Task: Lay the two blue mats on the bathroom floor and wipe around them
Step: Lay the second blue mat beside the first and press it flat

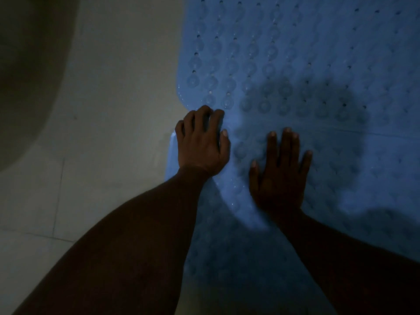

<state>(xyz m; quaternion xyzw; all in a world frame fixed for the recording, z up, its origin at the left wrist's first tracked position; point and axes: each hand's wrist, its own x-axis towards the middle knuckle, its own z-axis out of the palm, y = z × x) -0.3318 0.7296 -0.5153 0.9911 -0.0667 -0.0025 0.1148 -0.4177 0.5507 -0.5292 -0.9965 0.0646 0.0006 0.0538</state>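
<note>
Two blue mats with rows of suction cups lie on the pale floor. The far blue mat [295, 53] fills the upper right, and the near blue mat [375, 178] overlaps its near edge. My left hand [202, 142] sits where the two mats meet at their left side. Its fingers are curled over the far mat's near left corner, and its thumb lies on top. My right hand [281, 171] rests flat on the near mat with its fingers spread. The light is dim and my shadow falls over both mats.
Pale floor tiles [102, 133] stretch to the left of the mats. A large dark rounded shape [27, 76], too dim to identify, occupies the upper left corner. My forearms cross the lower part of the view.
</note>
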